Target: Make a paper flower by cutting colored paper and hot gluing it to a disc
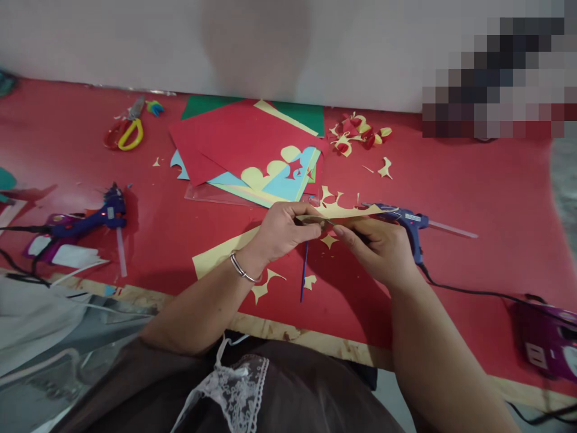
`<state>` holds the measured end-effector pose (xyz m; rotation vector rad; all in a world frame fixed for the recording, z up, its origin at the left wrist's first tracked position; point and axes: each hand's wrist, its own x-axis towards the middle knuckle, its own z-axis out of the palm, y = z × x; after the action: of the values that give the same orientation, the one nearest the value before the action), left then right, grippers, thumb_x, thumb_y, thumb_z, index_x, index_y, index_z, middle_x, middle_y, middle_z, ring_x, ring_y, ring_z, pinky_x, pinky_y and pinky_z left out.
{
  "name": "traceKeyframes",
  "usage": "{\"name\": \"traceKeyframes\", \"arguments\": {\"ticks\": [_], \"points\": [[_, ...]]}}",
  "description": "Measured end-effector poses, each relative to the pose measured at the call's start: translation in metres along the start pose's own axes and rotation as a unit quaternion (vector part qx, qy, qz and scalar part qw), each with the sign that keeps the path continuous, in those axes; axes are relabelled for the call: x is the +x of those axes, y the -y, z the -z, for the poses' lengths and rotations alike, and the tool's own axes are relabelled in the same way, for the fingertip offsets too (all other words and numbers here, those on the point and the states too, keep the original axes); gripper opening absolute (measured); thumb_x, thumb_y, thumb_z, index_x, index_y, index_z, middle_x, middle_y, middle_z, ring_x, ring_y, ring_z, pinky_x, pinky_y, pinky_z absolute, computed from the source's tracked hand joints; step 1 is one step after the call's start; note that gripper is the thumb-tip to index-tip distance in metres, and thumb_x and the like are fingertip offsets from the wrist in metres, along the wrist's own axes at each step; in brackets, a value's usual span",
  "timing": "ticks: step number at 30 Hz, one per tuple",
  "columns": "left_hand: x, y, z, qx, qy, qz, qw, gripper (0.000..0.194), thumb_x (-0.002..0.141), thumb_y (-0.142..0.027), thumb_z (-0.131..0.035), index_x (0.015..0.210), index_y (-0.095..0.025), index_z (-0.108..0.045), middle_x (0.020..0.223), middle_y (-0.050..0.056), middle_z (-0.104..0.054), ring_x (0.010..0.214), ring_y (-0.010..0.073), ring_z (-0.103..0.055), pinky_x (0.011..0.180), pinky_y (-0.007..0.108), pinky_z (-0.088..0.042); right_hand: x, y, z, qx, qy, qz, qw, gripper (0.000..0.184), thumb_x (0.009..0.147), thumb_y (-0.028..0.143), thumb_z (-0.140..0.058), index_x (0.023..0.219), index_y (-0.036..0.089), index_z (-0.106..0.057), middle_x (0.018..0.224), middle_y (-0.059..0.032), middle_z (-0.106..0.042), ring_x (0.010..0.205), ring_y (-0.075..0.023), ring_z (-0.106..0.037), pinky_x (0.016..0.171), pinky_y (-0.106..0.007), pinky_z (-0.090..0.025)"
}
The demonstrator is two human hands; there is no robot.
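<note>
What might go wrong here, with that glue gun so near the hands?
The right hand is close beside a blue glue gun; if hot, it might burn the skin. The gun's black cord passes beside the right forearm, which could snag it. The yellow paper pinched by the left hand could crease if tugged.

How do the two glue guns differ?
On the left glue gun, the glue stick points down-picture; on the right glue gun, it points right.
The left gun's handle runs leftward; the right gun's, down-picture.
The left gun is uncovered; the right gun's front sits partly behind the yellow paper.
Both are blue with a pale stick.
</note>
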<state>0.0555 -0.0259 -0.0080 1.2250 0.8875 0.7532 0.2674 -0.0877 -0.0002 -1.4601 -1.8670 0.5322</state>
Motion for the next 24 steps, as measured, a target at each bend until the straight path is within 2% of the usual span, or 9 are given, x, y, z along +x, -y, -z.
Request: {"name": "traceKeyframes", "arguments": {"ticks": [8,18,24], "points": [[0.0008,0.0018,0.0050,0.035,0.021,-0.008,0.999,0.008,0.071,-0.025,-0.079,0.075,-0.019,-0.078,0.069,-0.001,-0.062,0.067,0.0119,-0.049,0.064,0.029,-0.038,-0.0013,-0.0025,-0.0022,-0.007,0.001,-0.001,1.000,0.048,0.106,0.059,-0.063,0.081,0.020,-0.077,0.067,-0.0046,-0.069,0.056,-0.0155,-0.057,0.055,-0.030,-0.040],[0.0043,0.0058,0.0073,-0.021,0.036,0.012,0.999,0.011,0.069,-0.025,-0.086,0.076,-0.018,-0.082,0.070,0.000,-0.071,0.068,0.0114,-0.058,0.067,0.027,-0.046,-0.0017,-0.0016,-0.0029,-0.011,0.009,0.002,1.000,0.046,0.106,0.056,-0.063,0.078,0.021,-0.075,0.064,-0.0032,-0.068,0.055,-0.0148,-0.056,0.054,-0.031,-0.038],[0.0025,0.0003,0.0073,-0.045,0.046,0.022,0.998,0.010,0.067,-0.024,-0.088,0.075,-0.019,-0.083,0.073,0.002,-0.077,0.069,0.0127,-0.065,0.072,0.029,-0.053,-0.0013,-0.0020,-0.0026,-0.020,0.012,0.003,1.000,0.052,0.106,0.059,-0.061,0.072,0.021,-0.071,0.061,-0.0028,-0.064,0.053,-0.0146,-0.053,0.054,-0.031,-0.037]]}}
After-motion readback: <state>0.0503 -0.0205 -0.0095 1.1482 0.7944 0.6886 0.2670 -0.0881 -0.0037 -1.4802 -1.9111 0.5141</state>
